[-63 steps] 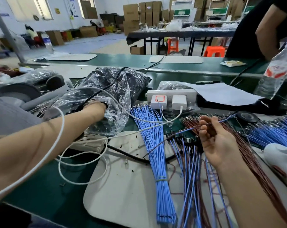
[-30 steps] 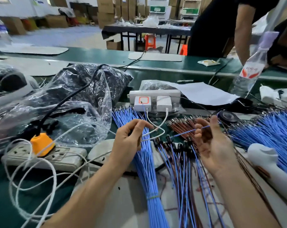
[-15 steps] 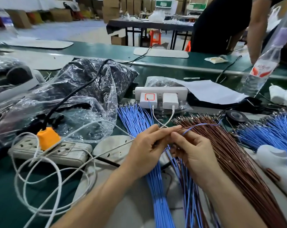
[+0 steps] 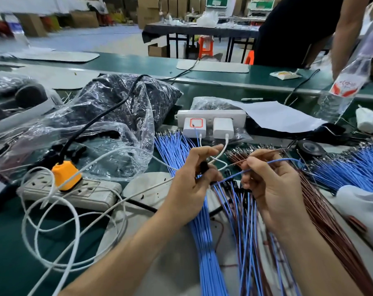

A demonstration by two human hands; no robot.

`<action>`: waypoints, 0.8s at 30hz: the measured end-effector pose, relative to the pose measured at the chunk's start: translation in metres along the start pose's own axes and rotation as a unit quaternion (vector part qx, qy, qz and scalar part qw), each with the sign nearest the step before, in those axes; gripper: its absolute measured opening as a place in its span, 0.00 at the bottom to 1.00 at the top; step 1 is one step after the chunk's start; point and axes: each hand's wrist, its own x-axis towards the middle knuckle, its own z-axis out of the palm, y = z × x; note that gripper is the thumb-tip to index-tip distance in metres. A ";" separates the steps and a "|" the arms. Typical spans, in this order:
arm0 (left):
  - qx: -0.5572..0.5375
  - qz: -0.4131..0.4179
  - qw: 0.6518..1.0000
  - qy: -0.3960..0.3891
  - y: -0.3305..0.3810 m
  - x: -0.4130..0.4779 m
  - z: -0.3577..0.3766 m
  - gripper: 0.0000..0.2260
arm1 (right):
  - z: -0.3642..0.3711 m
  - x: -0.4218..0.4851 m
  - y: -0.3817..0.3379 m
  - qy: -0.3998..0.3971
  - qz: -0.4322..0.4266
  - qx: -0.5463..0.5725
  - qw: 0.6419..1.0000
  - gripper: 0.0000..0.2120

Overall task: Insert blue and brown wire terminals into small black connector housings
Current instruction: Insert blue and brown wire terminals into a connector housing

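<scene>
On the green bench (image 4: 8, 248), at the 9 o'clock side of the view, a white power strip (image 4: 89, 194) lies flat with an orange plug (image 4: 66, 175) seated in it. A white cable (image 4: 51, 223) lies in loose loops over and in front of the strip. At 12 o'clock from the strip, a crumpled clear plastic bag (image 4: 117, 124) holds dark contents. Near centre, the blue wire bundle (image 4: 202, 242) fans out toward 12 o'clock. The left hand (image 4: 190, 189) is above this bundle and pinches a small black connector housing (image 4: 203, 166) between thumb and curled fingers, with the index finger extended. At 3 o'clock from the left hand and just beside it, the right hand (image 4: 275, 189) has its fingers curled and pinches a single blue wire (image 4: 275, 161) and a brown wire (image 4: 260, 154). The near end of the single blue wire reaches toward the left hand at 9 o'clock. At 12 o'clock from both hands, a white socket block (image 4: 211, 114) carries two chargers. At 4 o'clock from the right hand lies the brown wire bundle (image 4: 331, 231). At 2 o'clock stands a water bottle (image 4: 345, 86).
</scene>
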 end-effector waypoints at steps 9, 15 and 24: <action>-0.019 -0.035 0.999 0.023 0.002 0.001 -0.001 0.11 | 0.001 -0.003 0.001 -0.021 -0.018 -0.022 0.999 0.08; -0.073 -0.032 0.994 0.073 0.006 -0.001 -0.001 0.08 | -0.001 -0.005 0.001 -0.027 -0.046 -0.004 0.999 0.13; -0.015 0.021 0.997 0.069 0.002 -0.002 -0.002 0.14 | 0.002 -0.011 0.001 -0.011 -0.167 -0.121 0.978 0.10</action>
